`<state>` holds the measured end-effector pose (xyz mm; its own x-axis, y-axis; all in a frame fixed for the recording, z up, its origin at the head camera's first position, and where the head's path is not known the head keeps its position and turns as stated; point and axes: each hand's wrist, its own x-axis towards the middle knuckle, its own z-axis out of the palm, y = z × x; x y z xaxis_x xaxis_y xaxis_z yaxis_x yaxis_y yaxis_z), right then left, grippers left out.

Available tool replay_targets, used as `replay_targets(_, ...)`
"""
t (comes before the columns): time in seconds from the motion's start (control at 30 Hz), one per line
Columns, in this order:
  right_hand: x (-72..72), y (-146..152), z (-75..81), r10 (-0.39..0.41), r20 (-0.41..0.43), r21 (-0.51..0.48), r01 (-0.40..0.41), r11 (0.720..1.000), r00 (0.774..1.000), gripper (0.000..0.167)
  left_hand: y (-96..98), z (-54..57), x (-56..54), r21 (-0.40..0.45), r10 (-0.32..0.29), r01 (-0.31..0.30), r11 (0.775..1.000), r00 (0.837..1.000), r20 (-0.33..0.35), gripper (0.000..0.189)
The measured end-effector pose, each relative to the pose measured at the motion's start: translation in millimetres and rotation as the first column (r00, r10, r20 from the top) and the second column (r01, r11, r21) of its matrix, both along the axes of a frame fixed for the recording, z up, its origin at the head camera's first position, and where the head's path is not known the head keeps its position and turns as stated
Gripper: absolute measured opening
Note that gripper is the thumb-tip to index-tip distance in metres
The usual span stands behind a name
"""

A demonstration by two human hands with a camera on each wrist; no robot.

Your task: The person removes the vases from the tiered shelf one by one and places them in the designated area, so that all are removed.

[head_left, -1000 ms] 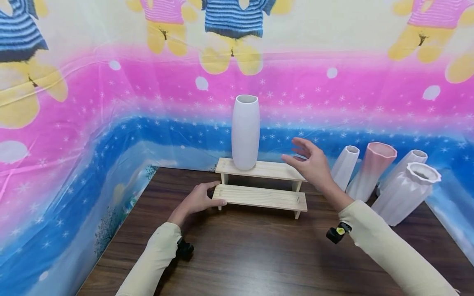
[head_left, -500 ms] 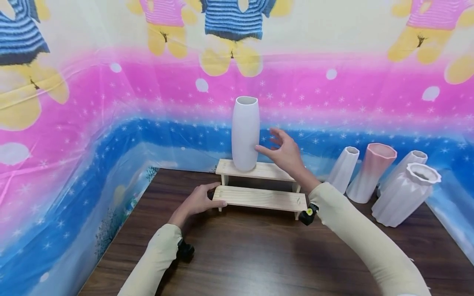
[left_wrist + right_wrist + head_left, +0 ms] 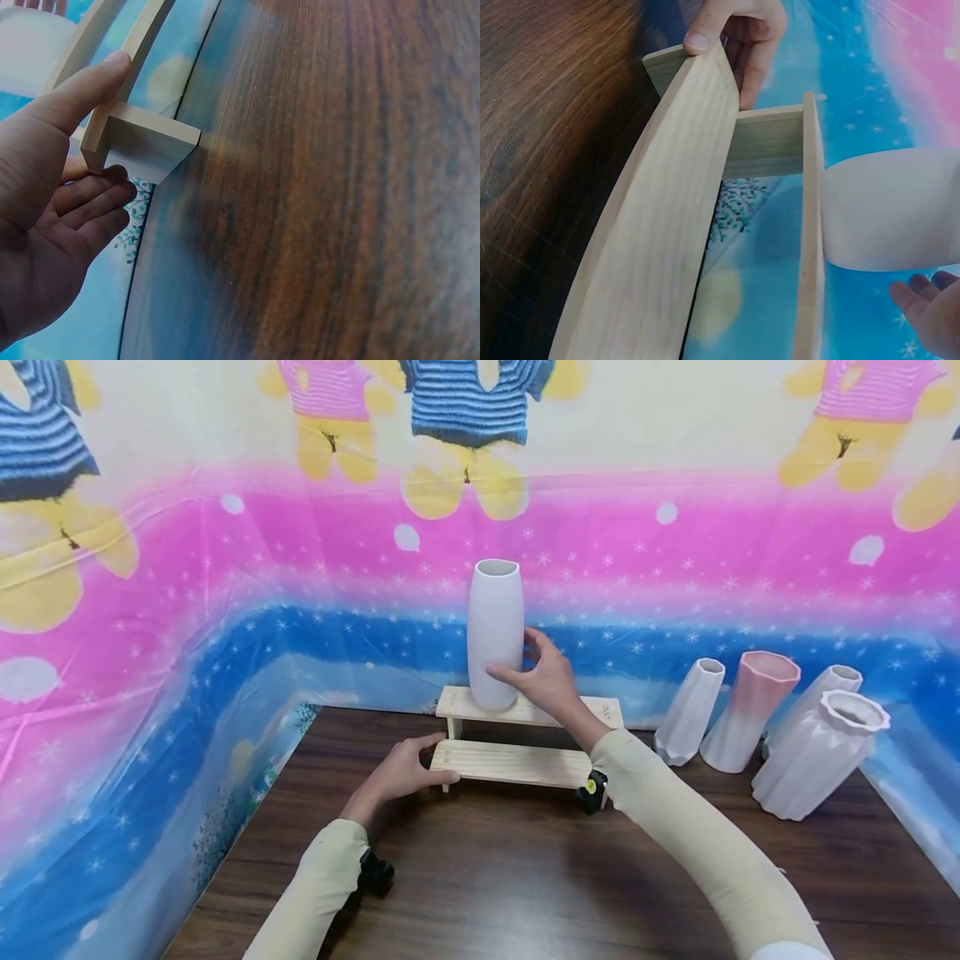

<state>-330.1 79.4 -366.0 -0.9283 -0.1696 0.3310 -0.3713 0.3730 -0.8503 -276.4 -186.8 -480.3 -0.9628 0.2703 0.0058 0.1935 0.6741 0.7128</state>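
Observation:
A tall white vase [image 3: 496, 618] stands upright at the left of the upper step of a two-step wooden stand [image 3: 517, 762]. My left hand [image 3: 399, 767] grips the lower step's left end. In the left wrist view its thumb lies along one face of the board and its fingers curl at the other. My right hand [image 3: 550, 678] is at the vase's lower right side. Its thumb crosses in front of the vase, with the fingers at the right edge. In the right wrist view the visible fingertips [image 3: 906, 298] stand slightly apart from the vase.
On the right of the dark wooden table [image 3: 480, 877] stand several more vases: a narrow white one [image 3: 690, 714], a pink-and-white one [image 3: 750, 714], a white one behind, and a ruffled-neck white one [image 3: 817, 760]. A printed cloth [image 3: 360, 635] hangs close behind the stand.
My right hand has moved left from the space beside the stand up to the white vase, its thumb now overlapping the vase. The left hand keeps its grip, and the stand and vase have stayed put.

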Motion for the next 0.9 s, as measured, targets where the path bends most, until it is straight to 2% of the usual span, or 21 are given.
replay_targets(0.23,-5.9,-8.3,-8.1,-0.031,-0.026,-0.003,0.031,1.000,0.999,0.096,-0.4,1.9,-1.9,-0.013,-0.011,0.011,1.000,1.000,-0.009,0.093)
replay_targets(0.53,-7.1,-13.7,-14.2,-0.058,-0.046,-0.014,0.058,0.998,0.997,0.090,-0.4,-1.0,0.3,-0.018,0.000,0.000,1.000,1.000,-0.005,0.093)
replay_targets(0.9,0.2,-15.0,-7.8,-0.096,-0.054,-0.026,0.095,0.995,0.994,0.087,1.2,2.0,1.9,-0.006,0.006,-0.005,1.000,1.000,0.012,0.093)
